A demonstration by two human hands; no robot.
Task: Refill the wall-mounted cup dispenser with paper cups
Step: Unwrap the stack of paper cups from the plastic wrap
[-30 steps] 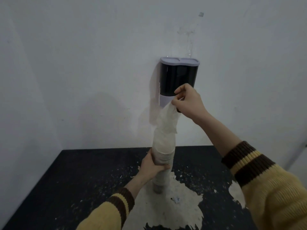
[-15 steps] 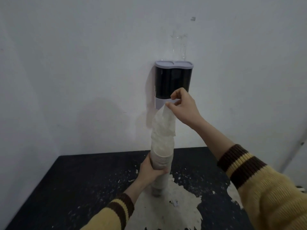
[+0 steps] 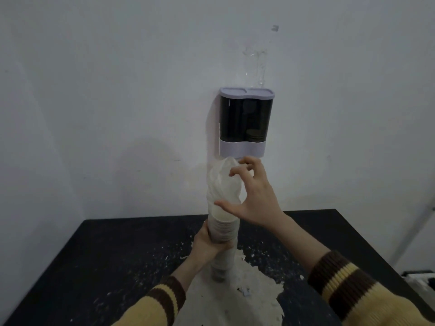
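paper cups (image 3: 223, 231) blur inside cloudy wrap (image 3: 223, 184). they stack upright, pointing at the dispenser (image 3: 246, 118); left hand (image 3: 208, 245) grips them, right hand (image 3: 256, 203) splayed wide.

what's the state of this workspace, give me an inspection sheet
surface: black table, coating peeled to a pale patch in the middle
job's things: cup dispenser on the wall, lid on; stack of paper cups upright in a plastic wrap
clutter: pale flakes scattered on the table
hands: left hand grips the stack; right hand open, fingers spread beside the wrap
cables: nothing seen
surroundings: white wall, tape residue above the dispenser
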